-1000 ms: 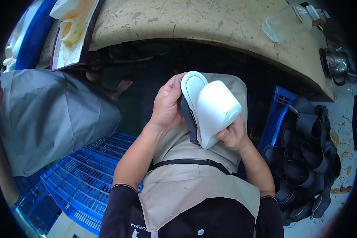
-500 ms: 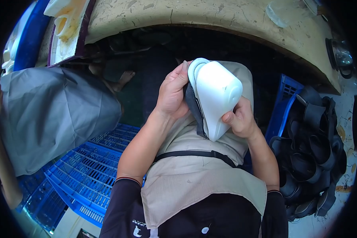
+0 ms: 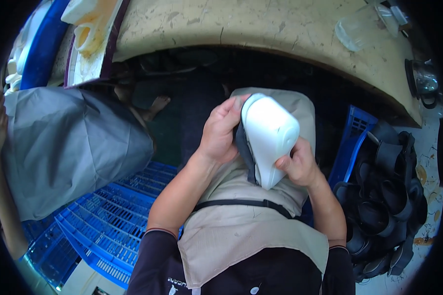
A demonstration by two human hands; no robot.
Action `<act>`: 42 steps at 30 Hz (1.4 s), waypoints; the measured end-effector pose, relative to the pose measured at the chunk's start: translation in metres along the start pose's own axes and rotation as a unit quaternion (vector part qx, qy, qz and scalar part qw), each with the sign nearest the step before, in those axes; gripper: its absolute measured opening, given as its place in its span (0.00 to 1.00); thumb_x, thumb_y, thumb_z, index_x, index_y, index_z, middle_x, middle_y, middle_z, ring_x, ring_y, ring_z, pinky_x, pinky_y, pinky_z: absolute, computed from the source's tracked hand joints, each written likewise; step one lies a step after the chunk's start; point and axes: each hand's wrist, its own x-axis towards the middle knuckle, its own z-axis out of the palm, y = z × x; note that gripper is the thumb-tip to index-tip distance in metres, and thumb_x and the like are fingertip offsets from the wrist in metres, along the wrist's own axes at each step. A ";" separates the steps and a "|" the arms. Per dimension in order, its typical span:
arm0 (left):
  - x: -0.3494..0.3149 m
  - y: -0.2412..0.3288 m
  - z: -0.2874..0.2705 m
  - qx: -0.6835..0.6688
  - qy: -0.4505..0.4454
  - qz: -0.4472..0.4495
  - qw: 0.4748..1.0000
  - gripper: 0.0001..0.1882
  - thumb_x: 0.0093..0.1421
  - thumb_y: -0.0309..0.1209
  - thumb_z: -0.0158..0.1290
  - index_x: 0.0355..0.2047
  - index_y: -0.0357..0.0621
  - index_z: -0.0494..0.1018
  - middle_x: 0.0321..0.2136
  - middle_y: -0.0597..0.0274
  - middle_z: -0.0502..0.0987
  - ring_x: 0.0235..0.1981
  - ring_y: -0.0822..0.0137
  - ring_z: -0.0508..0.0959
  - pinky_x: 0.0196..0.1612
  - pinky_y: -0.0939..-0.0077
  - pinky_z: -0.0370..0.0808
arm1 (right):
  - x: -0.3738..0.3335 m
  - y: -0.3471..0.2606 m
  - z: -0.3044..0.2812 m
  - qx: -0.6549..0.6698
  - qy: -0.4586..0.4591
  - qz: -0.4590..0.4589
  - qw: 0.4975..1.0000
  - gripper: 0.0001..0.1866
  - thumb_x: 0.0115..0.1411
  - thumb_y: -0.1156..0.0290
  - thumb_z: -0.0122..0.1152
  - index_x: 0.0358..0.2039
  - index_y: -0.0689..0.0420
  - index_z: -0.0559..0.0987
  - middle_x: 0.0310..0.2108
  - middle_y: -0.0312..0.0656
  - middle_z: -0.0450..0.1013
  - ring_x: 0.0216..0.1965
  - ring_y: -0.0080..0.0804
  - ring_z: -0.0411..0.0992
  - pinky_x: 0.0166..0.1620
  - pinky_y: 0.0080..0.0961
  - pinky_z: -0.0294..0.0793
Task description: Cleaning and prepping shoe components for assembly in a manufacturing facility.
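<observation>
Over my lap I hold a white shoe last, tilted, with its broad rounded end away from me and its narrow end toward my waist. Along its left side runs a dark grey shoe upper, with a pale rim at the far end. My left hand is closed on the upper's far left edge, thumb on top. Around the lower right side of the last wraps my right hand, thumb pressed on the white surface. The underside of the last is hidden.
Black shoe uppers are heaped right, beside a blue crate. Blue crates stand left. A worn table curves ahead, bearing a clear plastic container. At left sits another person in a grey apron.
The whole view has shifted a little, so table and hands sit lower in it. Less of the pale rim shows at the last's far end. Both hands keep their hold.
</observation>
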 end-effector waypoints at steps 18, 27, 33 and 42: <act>0.000 0.034 0.028 0.047 -0.022 0.066 0.996 0.18 0.71 0.35 0.51 0.51 0.31 0.78 0.40 0.58 0.79 0.35 0.74 0.73 0.39 0.83 0.70 | 0.007 -0.056 -0.005 -0.078 -0.031 -0.004 0.996 0.48 0.54 0.55 0.73 0.69 0.65 0.61 0.52 0.57 0.77 0.47 0.50 0.78 0.51 0.35 0.76; 0.002 0.069 0.021 0.284 -0.106 0.072 0.950 0.25 0.66 0.37 0.53 0.57 0.29 0.73 0.49 0.47 0.80 0.44 0.62 0.80 0.49 0.75 0.76 | 0.005 -0.039 0.004 0.046 -0.023 -0.038 0.998 0.39 0.51 0.57 0.77 0.58 0.66 0.72 0.47 0.51 0.78 0.44 0.41 0.77 0.51 0.35 0.76; -0.005 0.009 -0.005 0.230 -0.124 0.230 0.938 0.29 0.68 0.30 0.49 0.66 0.31 0.62 0.49 0.50 0.78 0.42 0.63 0.77 0.47 0.75 0.74 | 0.009 0.017 0.003 0.158 -0.030 -0.031 0.986 0.41 0.51 0.59 0.76 0.61 0.63 0.68 0.53 0.52 0.74 0.50 0.45 0.74 0.57 0.40 0.72; -0.021 -0.023 -0.040 0.409 -0.139 0.123 0.893 0.36 0.68 0.30 0.48 0.73 0.37 0.49 0.61 0.43 0.68 0.54 0.57 0.74 0.55 0.68 0.71 | 0.005 0.037 0.003 0.106 -0.024 0.086 0.990 0.46 0.48 0.64 0.76 0.65 0.62 0.64 0.56 0.53 0.71 0.52 0.49 0.72 0.60 0.44 0.69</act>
